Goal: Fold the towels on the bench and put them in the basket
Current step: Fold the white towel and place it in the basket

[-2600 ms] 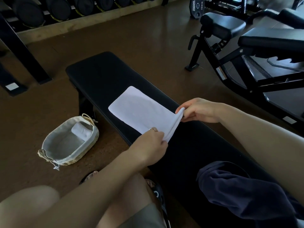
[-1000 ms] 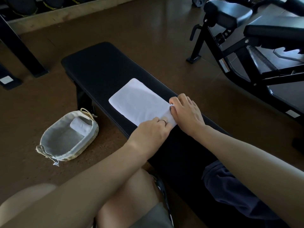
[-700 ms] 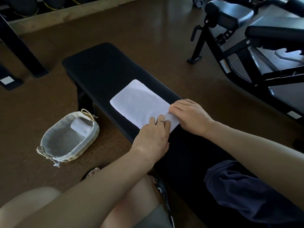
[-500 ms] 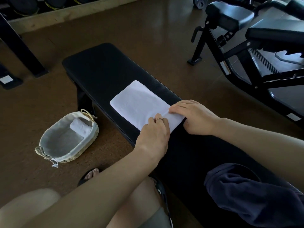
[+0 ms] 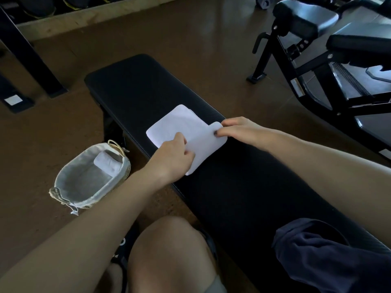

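Note:
A white towel (image 5: 179, 125) lies on the black padded bench (image 5: 137, 85), its near end lifted and turned over toward the far end. My left hand (image 5: 172, 154) pinches the near left corner of that flap. My right hand (image 5: 239, 130) pinches the flap's right corner at the bench's right side. On the floor to the left of the bench stands a wicker basket (image 5: 63, 188) with a grey cloth liner. A rolled white towel (image 5: 106, 163) lies inside it at the far end.
A dark blue cloth (image 5: 330, 256) lies bunched on the near end of the bench. My bare knee (image 5: 169, 248) is in the foreground. A black exercise machine (image 5: 317, 60) stands at the right, and a dark rack leg (image 5: 31, 58) at the left.
Both hands had been pressing the towel's near edge flat on the bench. They have now gripped that edge and lifted it over toward the far end, so the visible flat part is shorter.

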The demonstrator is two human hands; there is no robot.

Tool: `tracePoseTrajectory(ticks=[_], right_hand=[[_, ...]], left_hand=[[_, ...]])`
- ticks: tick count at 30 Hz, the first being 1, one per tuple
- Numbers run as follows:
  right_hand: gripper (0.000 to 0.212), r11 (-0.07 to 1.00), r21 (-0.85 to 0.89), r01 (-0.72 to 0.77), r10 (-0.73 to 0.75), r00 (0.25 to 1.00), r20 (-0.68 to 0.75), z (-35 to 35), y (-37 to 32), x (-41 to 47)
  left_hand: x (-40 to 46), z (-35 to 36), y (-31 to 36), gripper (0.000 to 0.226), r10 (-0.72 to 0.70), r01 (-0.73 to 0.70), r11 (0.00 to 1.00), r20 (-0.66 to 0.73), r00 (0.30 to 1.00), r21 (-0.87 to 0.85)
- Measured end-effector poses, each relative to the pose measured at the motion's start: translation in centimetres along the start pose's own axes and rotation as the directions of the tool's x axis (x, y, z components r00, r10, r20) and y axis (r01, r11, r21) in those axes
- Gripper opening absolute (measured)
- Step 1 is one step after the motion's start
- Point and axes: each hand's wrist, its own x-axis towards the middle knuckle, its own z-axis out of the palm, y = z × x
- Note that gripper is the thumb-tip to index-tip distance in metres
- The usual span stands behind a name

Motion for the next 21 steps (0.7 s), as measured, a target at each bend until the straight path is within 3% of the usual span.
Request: tracePoseTrajectory(ticks=[5,9,14,17,19,21], right_hand=[[0.037,0.996,-0.088,0.000,-0.012,0.990,-0.140,1.8,0.9,1.2],[0.029,0.981,-0.190,0.049,-0.097,0.962,-0.256,2.8,1.8,1.3],[0.028,0.990,-0.125,0.065,-0.098,0.955,-0.281,3.0,2.0,1.3],[0.028,0.993,-0.084,0.089,-0.111,0.939,-0.324,3.3,2.0,1.2],[0.026,0.974,-0.105,0.200,-0.225,0.899,-0.375,3.7,2.0,1.2],[0.023,0.921,-0.196,0.336,-0.387,0.844,-0.372,3.9,1.6,1.3]], left_hand=[[0.9,-0.1,-2.3,0.012,0.039,-0.040,0.996,0.018,0.999,0.074],[1.6,0.1,-3.4,0.008,0.012,-0.012,0.998,0.009,1.000,0.054],[1.8,0.0,-4.1,0.013,0.005,-0.005,0.999,-0.008,1.000,0.051],[1.0,-0.5,-3.0,0.018,0.085,-0.051,0.957,-0.109,0.990,0.285],[0.7,-0.3,-1.5,0.034,0.289,-0.169,0.823,-0.144,0.946,0.542],[0.3,0.3,-0.3,0.041,0.398,-0.254,0.697,-0.068,0.915,0.671]])
